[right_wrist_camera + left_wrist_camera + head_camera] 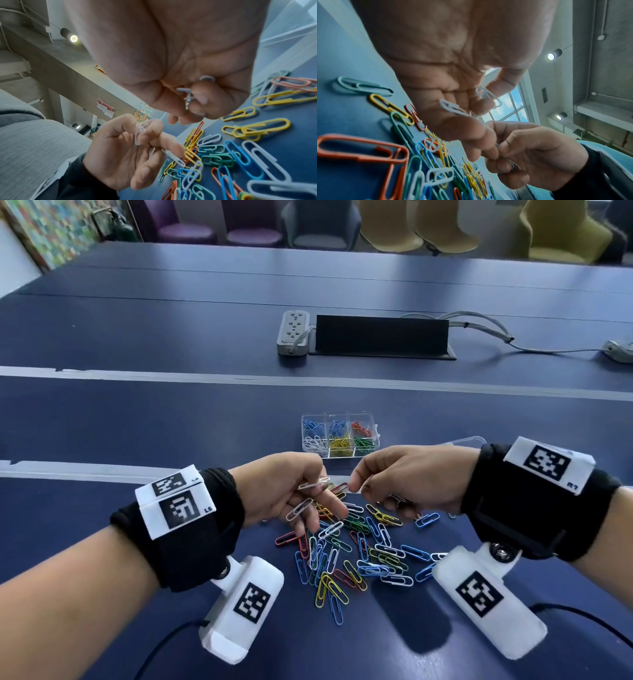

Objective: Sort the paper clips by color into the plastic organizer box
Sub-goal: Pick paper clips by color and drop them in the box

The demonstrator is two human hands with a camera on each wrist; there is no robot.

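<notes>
Hands mid-frame: our left hand point(291, 491) pinches white clips point(313, 485), right hand point(407, 481) grips more white ones above the pile point(359, 553).

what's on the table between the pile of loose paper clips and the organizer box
In the head view both hands, the left hand and right hand, hover over that stretch, hiding most of it.

We saw a blue table point(171, 320), chairs point(445, 231) behind it, 2 ceiling spotlights point(553, 54), and a window point(513, 102) showing sky.
</notes>
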